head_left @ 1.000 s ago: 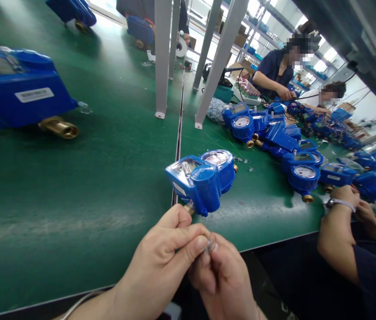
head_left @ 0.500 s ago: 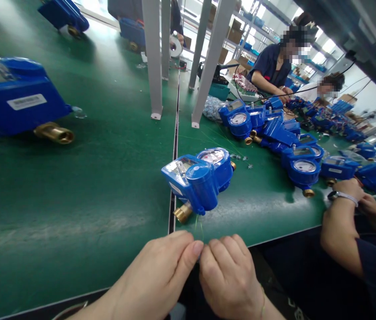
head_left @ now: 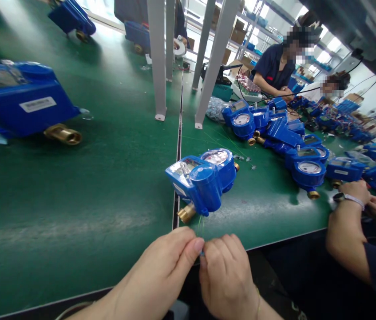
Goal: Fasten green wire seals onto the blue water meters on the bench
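Note:
A blue water meter [head_left: 204,180] with a brass fitting lies on the green table [head_left: 108,186] just beyond my hands. A thin wire [head_left: 200,222] runs from the meter down to my fingertips. My left hand [head_left: 166,271] and my right hand [head_left: 226,278] meet at the table's near edge and pinch a small part of that wire between thumb and fingers. What sits at the pinch is too small to tell.
Another blue meter [head_left: 24,104] lies at the far left. Several blue meters [head_left: 284,142] are heaped to the right. A co-worker's arm [head_left: 347,222] with a wristband rests at the right edge. Grey frame posts [head_left: 157,58] stand mid-table. Two people work at the back right.
My hands dropped from in front of the meter's brass fitting to the table's near edge, so the fitting now shows. They have stayed pinched together since.

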Demonstrator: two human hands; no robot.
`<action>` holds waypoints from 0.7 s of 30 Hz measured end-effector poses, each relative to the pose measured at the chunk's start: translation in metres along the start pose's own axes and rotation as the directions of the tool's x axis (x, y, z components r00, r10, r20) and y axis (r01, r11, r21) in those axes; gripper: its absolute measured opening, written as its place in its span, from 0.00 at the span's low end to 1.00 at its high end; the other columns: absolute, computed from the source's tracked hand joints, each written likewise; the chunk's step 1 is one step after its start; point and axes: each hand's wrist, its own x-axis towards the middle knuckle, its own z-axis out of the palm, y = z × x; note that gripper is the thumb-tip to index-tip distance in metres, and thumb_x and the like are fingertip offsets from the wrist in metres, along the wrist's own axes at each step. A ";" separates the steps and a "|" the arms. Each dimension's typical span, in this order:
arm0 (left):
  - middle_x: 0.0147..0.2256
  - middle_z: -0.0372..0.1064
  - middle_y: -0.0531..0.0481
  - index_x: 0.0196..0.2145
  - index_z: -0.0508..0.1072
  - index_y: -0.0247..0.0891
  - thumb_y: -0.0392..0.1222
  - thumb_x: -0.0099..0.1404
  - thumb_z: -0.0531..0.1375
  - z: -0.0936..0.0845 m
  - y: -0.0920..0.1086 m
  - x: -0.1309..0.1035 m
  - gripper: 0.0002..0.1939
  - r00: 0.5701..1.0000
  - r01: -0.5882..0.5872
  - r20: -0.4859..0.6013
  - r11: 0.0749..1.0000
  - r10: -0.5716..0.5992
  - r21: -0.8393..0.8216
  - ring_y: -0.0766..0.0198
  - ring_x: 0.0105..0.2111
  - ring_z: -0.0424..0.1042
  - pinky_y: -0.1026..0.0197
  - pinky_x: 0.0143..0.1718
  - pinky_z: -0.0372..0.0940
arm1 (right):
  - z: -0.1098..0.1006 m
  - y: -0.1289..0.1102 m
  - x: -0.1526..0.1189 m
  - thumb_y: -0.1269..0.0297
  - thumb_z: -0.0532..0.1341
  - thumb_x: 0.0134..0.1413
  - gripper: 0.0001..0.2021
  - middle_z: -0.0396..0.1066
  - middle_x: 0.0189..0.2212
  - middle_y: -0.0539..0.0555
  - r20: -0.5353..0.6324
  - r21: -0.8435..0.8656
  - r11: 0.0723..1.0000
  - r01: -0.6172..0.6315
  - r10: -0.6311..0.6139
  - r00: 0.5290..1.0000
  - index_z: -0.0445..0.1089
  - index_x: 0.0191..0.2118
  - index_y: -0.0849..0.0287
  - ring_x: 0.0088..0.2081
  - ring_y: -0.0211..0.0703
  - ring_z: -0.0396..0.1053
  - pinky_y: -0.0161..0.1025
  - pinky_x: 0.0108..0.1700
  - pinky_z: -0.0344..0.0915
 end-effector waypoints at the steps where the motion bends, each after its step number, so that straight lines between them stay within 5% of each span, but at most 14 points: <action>1: 0.27 0.63 0.54 0.26 0.62 0.39 0.48 0.70 0.44 0.001 0.000 0.001 0.18 1.000 -0.006 -0.011 1.000 0.006 0.008 0.64 0.28 0.64 0.63 0.31 0.59 | 0.000 -0.001 0.002 0.71 0.49 0.59 0.08 0.62 0.22 0.51 0.060 0.115 0.988 -0.102 0.096 0.994 0.63 0.31 0.59 0.25 0.40 0.59 0.38 0.30 0.57; 3: 0.28 0.63 0.54 0.27 0.62 0.39 0.47 0.70 0.43 0.001 0.001 0.002 0.17 0.999 -0.027 -0.045 0.999 0.029 0.037 0.64 0.28 0.64 0.62 0.31 0.58 | -0.001 -0.004 0.007 0.68 0.43 0.63 0.14 0.55 0.17 0.46 0.230 0.324 0.879 -0.350 0.285 0.930 0.58 0.27 0.57 0.19 0.35 0.55 0.33 0.24 0.55; 5: 0.28 0.63 0.54 0.26 0.62 0.39 0.47 0.70 0.44 -0.001 0.001 0.003 0.17 0.997 -0.037 -0.071 0.998 0.040 0.053 0.64 0.28 0.64 0.62 0.31 0.58 | -0.001 -0.007 0.010 0.67 0.40 0.65 0.16 0.52 0.16 0.44 0.313 0.373 0.803 -0.465 0.363 0.878 0.57 0.28 0.57 0.17 0.33 0.53 0.31 0.21 0.54; 7: 0.27 0.63 0.54 0.26 0.62 0.39 0.47 0.70 0.44 -0.003 0.002 0.004 0.18 0.997 -0.028 -0.069 0.999 0.031 0.035 0.64 0.28 0.64 0.63 0.31 0.58 | 0.000 -0.006 0.008 0.66 0.43 0.64 0.12 0.59 0.20 0.47 0.182 0.282 0.883 -0.376 0.336 0.924 0.60 0.32 0.58 0.21 0.36 0.59 0.33 0.25 0.58; 9: 0.27 0.63 0.54 0.26 0.62 0.39 0.48 0.70 0.44 -0.003 0.002 0.006 0.18 0.999 -0.012 -0.046 1.000 0.012 0.004 0.64 0.28 0.64 0.63 0.31 0.58 | 0.003 -0.003 0.004 0.69 0.49 0.61 0.06 0.65 0.27 0.53 -0.026 0.041 0.989 -0.145 0.146 0.989 0.62 0.39 0.60 0.27 0.41 0.62 0.38 0.31 0.59; 12: 0.26 0.62 0.55 0.25 0.61 0.39 0.49 0.70 0.44 -0.003 0.001 0.008 0.18 0.999 -0.002 -0.037 1.000 0.002 -0.012 0.64 0.28 0.64 0.63 0.31 0.58 | 0.005 0.003 0.002 0.73 0.51 0.58 0.05 0.66 0.27 0.54 -0.082 -0.147 0.986 0.075 -0.088 0.993 0.62 0.39 0.61 0.28 0.42 0.61 0.41 0.32 0.57; 15: 0.27 0.63 0.54 0.26 0.62 0.39 0.47 0.70 0.44 -0.002 0.001 0.011 0.17 0.996 -0.039 -0.085 0.999 0.041 0.018 0.64 0.29 0.64 0.63 0.31 0.58 | 0.004 0.001 0.012 0.69 0.44 0.62 0.11 0.58 0.20 0.48 0.118 0.226 0.942 -0.247 0.225 0.967 0.58 0.30 0.58 0.21 0.37 0.56 0.36 0.26 0.55; 18: 0.29 0.64 0.54 0.28 0.63 0.39 0.45 0.70 0.44 -0.004 0.000 0.012 0.16 0.991 -0.067 -0.112 0.997 0.071 0.045 0.64 0.30 0.65 0.63 0.33 0.58 | 0.002 -0.004 0.020 0.65 0.39 0.65 0.16 0.50 0.16 0.44 0.418 0.454 0.668 -0.589 0.424 0.804 0.53 0.26 0.56 0.17 0.34 0.51 0.33 0.22 0.54; 19: 0.29 0.64 0.54 0.28 0.64 0.39 0.45 0.70 0.44 -0.004 0.000 0.012 0.16 0.992 -0.057 -0.106 0.998 0.061 0.039 0.64 0.30 0.65 0.63 0.33 0.59 | 0.002 -0.004 0.019 0.65 0.40 0.65 0.15 0.53 0.17 0.45 0.386 0.431 0.701 -0.568 0.426 0.818 0.56 0.28 0.57 0.19 0.35 0.54 0.34 0.23 0.56; 21: 0.28 0.64 0.54 0.27 0.64 0.39 0.46 0.70 0.44 -0.006 -0.001 0.012 0.17 0.996 -0.032 -0.086 0.999 0.033 0.012 0.64 0.29 0.65 0.63 0.31 0.59 | 0.004 -0.002 0.014 0.66 0.45 0.63 0.10 0.63 0.25 0.52 0.144 0.228 0.911 -0.342 0.316 0.938 0.61 0.35 0.60 0.26 0.40 0.61 0.39 0.30 0.59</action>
